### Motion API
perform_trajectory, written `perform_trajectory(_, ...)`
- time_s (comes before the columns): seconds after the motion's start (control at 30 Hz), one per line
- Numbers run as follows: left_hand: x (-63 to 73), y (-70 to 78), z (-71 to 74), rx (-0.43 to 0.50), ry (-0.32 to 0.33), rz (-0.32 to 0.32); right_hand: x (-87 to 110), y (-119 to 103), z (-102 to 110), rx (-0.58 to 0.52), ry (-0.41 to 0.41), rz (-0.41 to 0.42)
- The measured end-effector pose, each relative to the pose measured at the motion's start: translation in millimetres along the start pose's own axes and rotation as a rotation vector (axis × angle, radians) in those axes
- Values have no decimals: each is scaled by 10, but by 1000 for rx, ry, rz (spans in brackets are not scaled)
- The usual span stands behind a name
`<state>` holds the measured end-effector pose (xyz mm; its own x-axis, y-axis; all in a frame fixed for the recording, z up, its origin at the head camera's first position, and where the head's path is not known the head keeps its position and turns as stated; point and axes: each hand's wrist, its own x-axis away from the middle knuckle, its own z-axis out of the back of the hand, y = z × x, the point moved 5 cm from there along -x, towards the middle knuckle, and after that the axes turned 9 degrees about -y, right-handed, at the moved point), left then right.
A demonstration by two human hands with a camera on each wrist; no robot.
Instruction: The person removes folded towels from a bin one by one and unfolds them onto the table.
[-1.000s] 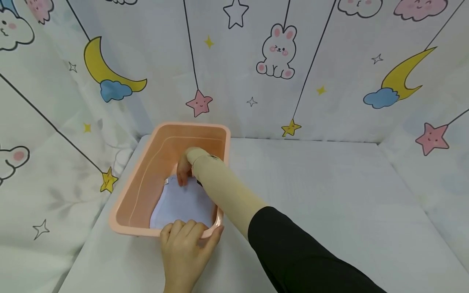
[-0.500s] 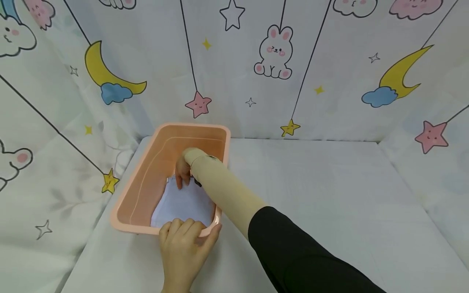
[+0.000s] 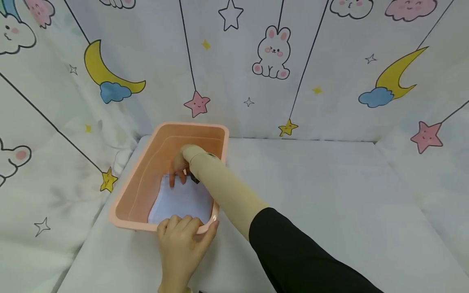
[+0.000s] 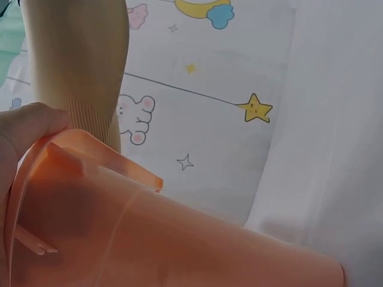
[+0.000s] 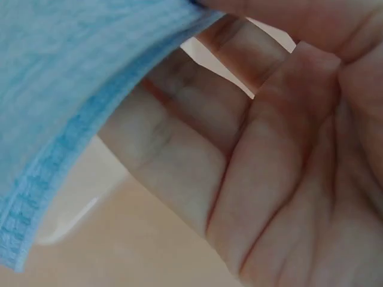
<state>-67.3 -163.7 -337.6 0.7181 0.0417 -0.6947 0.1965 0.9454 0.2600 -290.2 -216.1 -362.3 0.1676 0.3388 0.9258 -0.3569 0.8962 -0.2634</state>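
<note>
A peach-coloured, rounded rectangular plastic basin (image 3: 146, 175) stands on a smooth white tabletop (image 3: 311, 195). A pale blue fabric piece with a ribbed edge (image 3: 181, 201) lies spread inside the basin, covering the nearer part of its floor. The person's left hand (image 3: 179, 240) grasps the basin's near rim close to its right corner, fingers curled over the top and thumb against the outside. The right hand (image 3: 178, 162) reaches down into the basin from its right side; it pinches the fabric at the edge farthest from the near rim, with the thumb on one face and the fingers on the other. A snug cream sleeve (image 3: 227, 189) covers the right forearm across the basin's right rim, and a loose black sleeve (image 3: 296, 248) covers the arm farther to the right of the basin. Behind the basin hangs a white curtain (image 3: 234, 61) printed with a pink star (image 3: 198, 104) and a white rabbit (image 3: 272, 55).
</note>
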Motion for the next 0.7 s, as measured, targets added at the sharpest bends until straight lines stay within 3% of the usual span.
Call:
perform_trajectory(0.2,-4,-14,-28,18,-14,12,13,-26,-35,-46,-65,54)
perform_trajectory(0.53,-20,-16,-24,13,-7,6,213,-103,-46,-158,-86,99)
perform_trajectory(0.7,-22,-11,-42,18,-12,4,286,-161,-65,-183,-135,182)
